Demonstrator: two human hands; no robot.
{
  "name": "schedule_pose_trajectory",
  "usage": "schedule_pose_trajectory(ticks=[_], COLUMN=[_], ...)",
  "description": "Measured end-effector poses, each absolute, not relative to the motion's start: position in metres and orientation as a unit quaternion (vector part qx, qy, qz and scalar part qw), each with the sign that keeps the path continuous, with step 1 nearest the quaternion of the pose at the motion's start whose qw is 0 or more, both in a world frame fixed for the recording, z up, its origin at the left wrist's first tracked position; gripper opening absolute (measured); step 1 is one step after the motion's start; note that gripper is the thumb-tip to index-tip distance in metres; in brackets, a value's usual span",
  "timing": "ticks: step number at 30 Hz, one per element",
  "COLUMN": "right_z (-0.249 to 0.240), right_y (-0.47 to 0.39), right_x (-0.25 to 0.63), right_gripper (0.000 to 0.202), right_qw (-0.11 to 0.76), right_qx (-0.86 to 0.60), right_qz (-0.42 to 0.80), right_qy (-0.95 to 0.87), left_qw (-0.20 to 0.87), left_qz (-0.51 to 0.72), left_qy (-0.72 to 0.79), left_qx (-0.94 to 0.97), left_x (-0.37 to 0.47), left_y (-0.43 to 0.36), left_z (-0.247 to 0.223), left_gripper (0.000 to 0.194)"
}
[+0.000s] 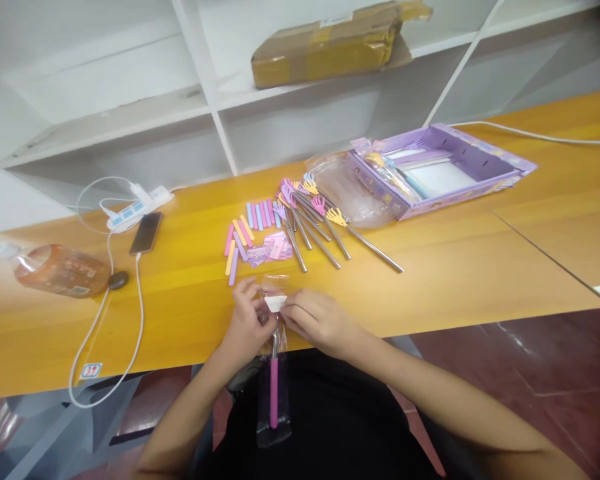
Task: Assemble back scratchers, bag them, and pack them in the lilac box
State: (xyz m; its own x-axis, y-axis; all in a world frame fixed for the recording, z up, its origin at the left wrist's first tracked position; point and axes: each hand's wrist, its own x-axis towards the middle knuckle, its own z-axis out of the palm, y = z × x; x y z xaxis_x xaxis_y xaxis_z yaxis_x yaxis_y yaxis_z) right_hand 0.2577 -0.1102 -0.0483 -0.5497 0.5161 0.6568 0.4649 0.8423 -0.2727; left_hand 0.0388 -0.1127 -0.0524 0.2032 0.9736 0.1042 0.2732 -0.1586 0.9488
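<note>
My left hand (247, 317) pinches the edge of a clear plastic bag (274, 437) at the table's front edge. Inside the bag lies a back scratcher with a pink handle (274, 393); its head is hidden near my hands. My right hand (320, 320) has its fingers closed on a small white card (275, 304) at the bag's upper part. Just beyond are pink printed cards (277, 247), coloured handle sleeves (234, 267) and a pile of metal back scratchers with hand-shaped heads, one of them yellow (375, 249).
A purple box (480, 180) holding packed scratchers stands at the right rear, beside clear bags (350, 193). On the left are a drink bottle (63, 270), a phone (146, 233), a power strip (140, 208) and looping white cables. A taped carton (325, 53) rests on the shelf.
</note>
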Motion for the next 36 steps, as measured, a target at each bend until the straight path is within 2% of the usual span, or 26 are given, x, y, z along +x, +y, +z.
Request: schedule_pose_trajectory(ticks=[2,5,11,15,19,27,36], right_z=[-0.05,-0.045,-0.033,-0.029,-0.031,-0.034,-0.03], right_y=[-0.108,-0.108,-0.113,-0.105,-0.097,-0.091,-0.087], right_x=[0.257,0.259,0.267,0.271,0.275,0.28,0.285], right_gripper=[0.022,0.022,0.01,0.014,0.019,0.009,0.007], right_qw=[0.353,0.35,0.43,0.478,0.502,0.539,0.536], right_qx=[-0.287,-0.293,-0.33,-0.35,-0.372,-0.429,-0.427], right_qz=[0.007,-0.014,0.017,0.002,0.062,0.2,0.195], right_qy=[-0.891,-0.89,-0.84,-0.806,-0.779,-0.697,-0.702], left_qw=[0.438,0.438,0.429,0.375,0.336,0.27,0.269], left_qz=[0.409,0.418,0.413,0.409,0.39,0.331,0.303], left_qy=[0.476,0.461,0.434,0.386,0.357,0.366,0.36], left_qx=[0.644,0.649,0.676,0.737,0.78,0.827,0.84], left_x=[0.038,0.038,0.04,0.039,0.04,0.042,0.044], left_y=[-0.112,-0.113,-0.118,-0.118,-0.115,-0.113,-0.115], left_z=[-0.055,-0.055,-0.061,-0.064,-0.055,-0.034,-0.027], left_gripper=[0.072,0.07,0.062,0.058,0.057,0.061,0.062])
